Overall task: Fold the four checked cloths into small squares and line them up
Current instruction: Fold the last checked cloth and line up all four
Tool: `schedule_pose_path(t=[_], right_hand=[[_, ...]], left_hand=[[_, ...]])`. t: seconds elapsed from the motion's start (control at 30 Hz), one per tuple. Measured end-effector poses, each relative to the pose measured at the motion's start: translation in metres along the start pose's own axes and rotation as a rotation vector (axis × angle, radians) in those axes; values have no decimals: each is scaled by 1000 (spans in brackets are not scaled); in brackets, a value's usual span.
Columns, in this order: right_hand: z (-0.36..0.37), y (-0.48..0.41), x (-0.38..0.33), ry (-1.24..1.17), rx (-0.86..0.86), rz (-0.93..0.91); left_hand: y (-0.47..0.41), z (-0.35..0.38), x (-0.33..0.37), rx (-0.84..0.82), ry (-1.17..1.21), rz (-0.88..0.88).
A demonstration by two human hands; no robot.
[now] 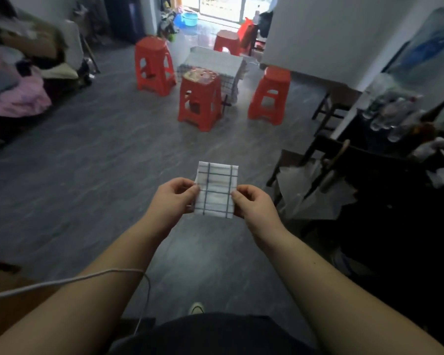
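Closest of all is the person's dark top (215, 334), with both bare arms reaching out from it. A thin white cord (62, 283) lies over the left arm.

The checked cloth (217, 190) is up in the air, right between the two hands. It is already folded small, and it looks a bit taller than it is wide. The left hand (173, 198) pinches its left edge, and the right hand (254, 203) pinches its right edge. Both hands have curled fingers tight on the cloth. I think they hold it this way so the folds stay shut and flat. It may need one more fold to be a square.

Below the hands is the gray floor (100, 162) and the tip of a shoe (196, 308). Just to the right of the right hand is a crinkly white sheet (313, 196) on a dark stand. Far past the hands stand red stools (200, 98) round a little table (215, 62) with a checked cover. I cannot see the other three cloths for sure.
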State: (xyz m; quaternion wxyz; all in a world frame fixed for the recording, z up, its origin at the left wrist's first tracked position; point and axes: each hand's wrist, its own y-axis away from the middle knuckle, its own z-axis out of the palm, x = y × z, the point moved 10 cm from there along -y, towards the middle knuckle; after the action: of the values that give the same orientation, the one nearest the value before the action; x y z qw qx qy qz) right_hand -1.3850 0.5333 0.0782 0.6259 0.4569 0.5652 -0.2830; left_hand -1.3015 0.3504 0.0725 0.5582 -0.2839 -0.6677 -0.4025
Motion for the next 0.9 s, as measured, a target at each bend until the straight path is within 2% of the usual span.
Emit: schedule_pose_path(t=[0.27,0.57,0.7,0.9], right_hand=[[103,-155,-26,38,-201,19],[256,-325,-60,178,-595,7],[328,-359,-76,238,-757,21],[442,-355,-75,324,-972,37]], left_hand=[[-117,-94,-2,218,39,-68],[-224,-207,-5,609,76,-149],[-236,-254,6,799,134,-165],[-216,-332,-3,1020,215,-213]])
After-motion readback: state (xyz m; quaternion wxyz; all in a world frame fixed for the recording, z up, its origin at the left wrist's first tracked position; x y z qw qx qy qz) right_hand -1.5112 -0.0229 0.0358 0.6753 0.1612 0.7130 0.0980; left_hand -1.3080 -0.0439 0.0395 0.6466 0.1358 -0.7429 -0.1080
